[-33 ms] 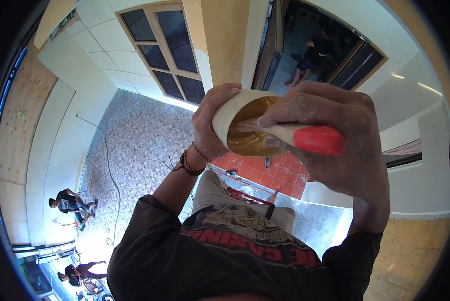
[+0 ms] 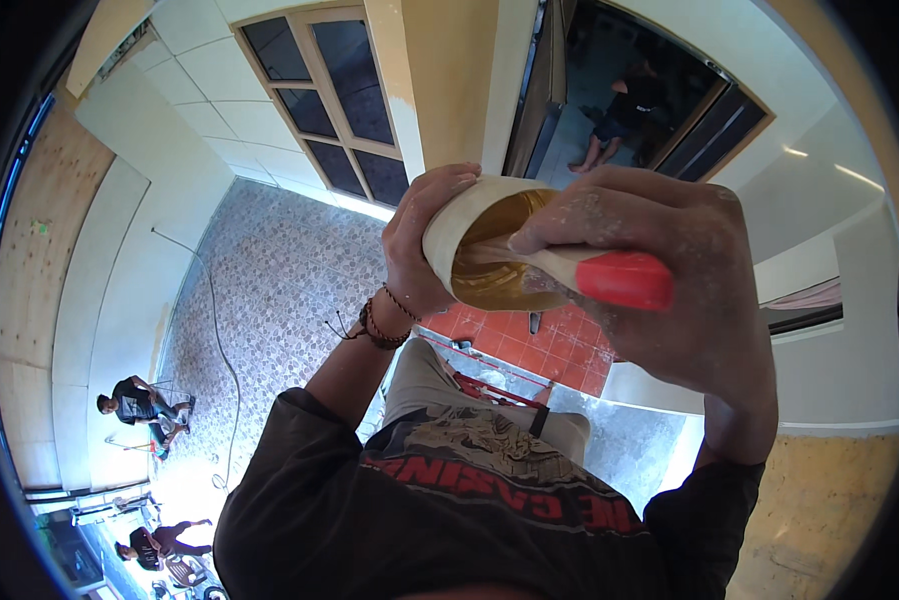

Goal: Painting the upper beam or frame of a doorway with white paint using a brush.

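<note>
Red-handled tool (image 2: 609, 278) slants leftward into the ochre-filled cup (image 2: 489, 250). Your right hand (image 2: 669, 290) is clenched around its handle; your left hand (image 2: 419, 245) wraps the cup just beside it

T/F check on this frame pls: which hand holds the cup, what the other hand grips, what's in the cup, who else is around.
1. The left hand holds the pale round cup. True.
2. The cup is filled with blue liquid. False: its inside shows a yellow-brown paste.
3. The right hand grips a tool with a red handle end, its front part reaching into the cup. True.
4. The left wrist is bare. False: it wears dark cord bracelets.
5. Other people show far below on the patterned tile floor. True: one person in a dark shirt is there, another nearer the lower edge.
</note>
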Tool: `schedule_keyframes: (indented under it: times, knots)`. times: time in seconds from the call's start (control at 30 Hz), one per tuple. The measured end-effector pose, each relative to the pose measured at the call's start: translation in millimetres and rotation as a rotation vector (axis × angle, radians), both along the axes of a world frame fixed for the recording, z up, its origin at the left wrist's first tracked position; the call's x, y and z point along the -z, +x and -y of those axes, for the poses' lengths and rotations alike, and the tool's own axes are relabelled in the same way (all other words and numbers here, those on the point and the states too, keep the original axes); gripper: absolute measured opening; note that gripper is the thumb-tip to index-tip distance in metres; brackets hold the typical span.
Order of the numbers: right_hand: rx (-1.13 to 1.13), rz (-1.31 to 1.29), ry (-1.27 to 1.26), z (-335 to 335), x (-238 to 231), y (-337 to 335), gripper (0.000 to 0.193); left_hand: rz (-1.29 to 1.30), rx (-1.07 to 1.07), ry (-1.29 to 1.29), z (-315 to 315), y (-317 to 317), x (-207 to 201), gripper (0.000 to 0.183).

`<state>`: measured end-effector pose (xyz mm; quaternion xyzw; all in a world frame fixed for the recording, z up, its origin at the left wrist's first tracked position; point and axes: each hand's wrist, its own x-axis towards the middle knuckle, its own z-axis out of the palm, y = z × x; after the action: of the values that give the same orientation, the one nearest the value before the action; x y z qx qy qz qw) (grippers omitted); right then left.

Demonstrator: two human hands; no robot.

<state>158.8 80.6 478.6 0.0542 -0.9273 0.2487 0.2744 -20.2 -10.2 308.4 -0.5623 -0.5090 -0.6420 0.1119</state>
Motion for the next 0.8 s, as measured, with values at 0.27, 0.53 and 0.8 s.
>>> schedule_keyframes:
  times: [0.27,0.53,0.8]
  knots:
    - [-0.019,0.126,0.032,5,4,-6,0.025,-0.084,-0.05,0.07,0,-6,3,0.072]
    - [-0.024,-0.111,-0.146,-5,-1,-3,0.015,-0.047,-0.139,-0.029,4,3,0,0.096]
    - [0.344,-0.037,-0.59,5,29,-19,0.02,-0.127,-0.398,0.055,-6,6,14,0.099]
